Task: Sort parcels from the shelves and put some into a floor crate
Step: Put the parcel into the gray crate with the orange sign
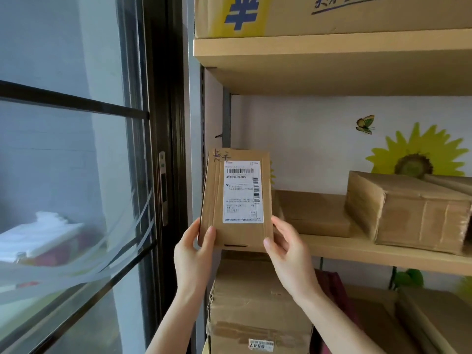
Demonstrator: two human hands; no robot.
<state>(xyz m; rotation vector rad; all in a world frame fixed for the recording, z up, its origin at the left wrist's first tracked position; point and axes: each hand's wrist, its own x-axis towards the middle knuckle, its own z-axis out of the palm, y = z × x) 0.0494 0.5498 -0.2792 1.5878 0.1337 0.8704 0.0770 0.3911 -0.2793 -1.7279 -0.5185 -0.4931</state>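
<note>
Both hands — left hand [195, 247], right hand [287, 245] — grip the parcel [236, 200] upright by its lower corners, long axis vertical, label facing the camera.

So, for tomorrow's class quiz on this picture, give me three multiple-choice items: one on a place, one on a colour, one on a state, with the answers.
1. Where does the taped box sit?
A) on the floor
B) on the middle shelf, to the right of the held parcel
C) in a crate

2. What colour is the flower sticker on the wall?
A) red
B) blue
C) yellow

3. How is the parcel held?
A) upright, the left hand and right hand gripping its lower corners
B) flat, on one palm
C) not held, lying loose

Answers:
1 B, the box rests on that board, to the right of the parcel.
2 C, its petals are yellow.
3 A, fingers curl round both lower corners and the label stands upright.
</note>
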